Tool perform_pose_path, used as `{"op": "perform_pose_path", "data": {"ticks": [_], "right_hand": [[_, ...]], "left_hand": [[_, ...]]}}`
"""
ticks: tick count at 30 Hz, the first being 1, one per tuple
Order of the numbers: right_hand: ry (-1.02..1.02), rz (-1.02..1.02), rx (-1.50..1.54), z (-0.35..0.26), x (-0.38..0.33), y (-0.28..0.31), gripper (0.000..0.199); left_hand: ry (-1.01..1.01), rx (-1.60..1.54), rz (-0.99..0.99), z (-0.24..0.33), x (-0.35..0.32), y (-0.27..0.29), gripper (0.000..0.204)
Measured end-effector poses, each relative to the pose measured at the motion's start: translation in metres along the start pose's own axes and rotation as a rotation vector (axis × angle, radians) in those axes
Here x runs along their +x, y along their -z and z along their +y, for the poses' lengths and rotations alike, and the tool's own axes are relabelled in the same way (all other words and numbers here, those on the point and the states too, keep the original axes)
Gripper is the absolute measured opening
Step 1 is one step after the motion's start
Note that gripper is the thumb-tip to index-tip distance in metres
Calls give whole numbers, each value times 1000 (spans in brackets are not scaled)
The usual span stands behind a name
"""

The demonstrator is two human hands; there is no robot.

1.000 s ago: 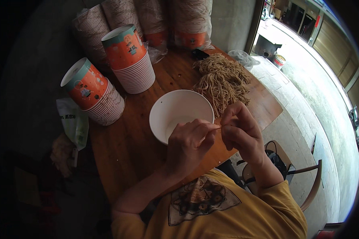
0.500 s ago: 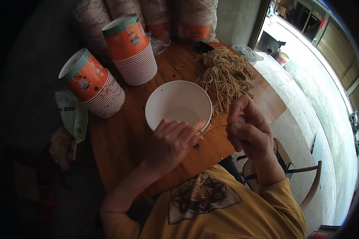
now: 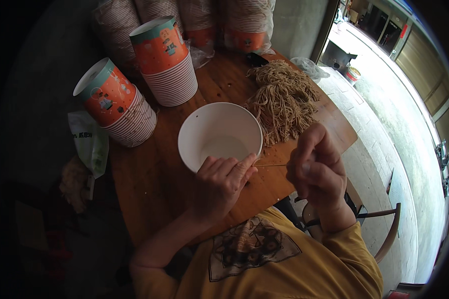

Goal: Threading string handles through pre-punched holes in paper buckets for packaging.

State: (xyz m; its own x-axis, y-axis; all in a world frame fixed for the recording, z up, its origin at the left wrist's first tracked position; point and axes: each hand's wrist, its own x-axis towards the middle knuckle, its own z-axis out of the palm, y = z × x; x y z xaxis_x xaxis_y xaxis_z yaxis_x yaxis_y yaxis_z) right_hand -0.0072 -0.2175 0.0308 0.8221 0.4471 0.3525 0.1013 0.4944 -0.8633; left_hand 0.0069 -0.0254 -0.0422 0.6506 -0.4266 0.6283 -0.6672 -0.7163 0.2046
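A white-lined paper bucket (image 3: 218, 117) sits tilted toward me at the middle of the wooden table. Closed over its near right rim is my left hand (image 3: 219, 182), thumb and forefinger pinching at the edge. From there a thin tan cord (image 3: 272, 165) runs straight across to my right hand (image 3: 320, 169), whose curled fingers hold the other end. Just beyond my right hand lies a loose heap of tan cords (image 3: 284, 99). How the cord meets the bucket is hidden by my left fingers.
Two stacks of orange and teal paper buckets, one upright (image 3: 167, 60) and one leaning (image 3: 117, 99), stand at the left. Bagged bucket stacks (image 3: 247, 25) line the back. A green-white plastic bag (image 3: 89, 142) hangs at the table's left edge; a chair (image 3: 391, 234) is at the right.
The cord has gone from slightly curved to taut as my right hand moved a little to the right. The bucket and my left hand have shifted slightly.
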Motion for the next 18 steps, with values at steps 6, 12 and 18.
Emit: {"op": "perform_pose_path", "data": {"ticks": [6, 12, 18], "right_hand": [[65, 133, 150, 1, 5, 15, 11], [21, 168, 104, 3, 11, 19, 12], [-92, 94, -159, 4, 16, 23, 16]], "left_hand": [[-41, -2, -35, -8, -7, 5, 25], [7, -50, -80, -22, -7, 12, 28], [75, -68, -74, -19, -8, 16, 32]]}}
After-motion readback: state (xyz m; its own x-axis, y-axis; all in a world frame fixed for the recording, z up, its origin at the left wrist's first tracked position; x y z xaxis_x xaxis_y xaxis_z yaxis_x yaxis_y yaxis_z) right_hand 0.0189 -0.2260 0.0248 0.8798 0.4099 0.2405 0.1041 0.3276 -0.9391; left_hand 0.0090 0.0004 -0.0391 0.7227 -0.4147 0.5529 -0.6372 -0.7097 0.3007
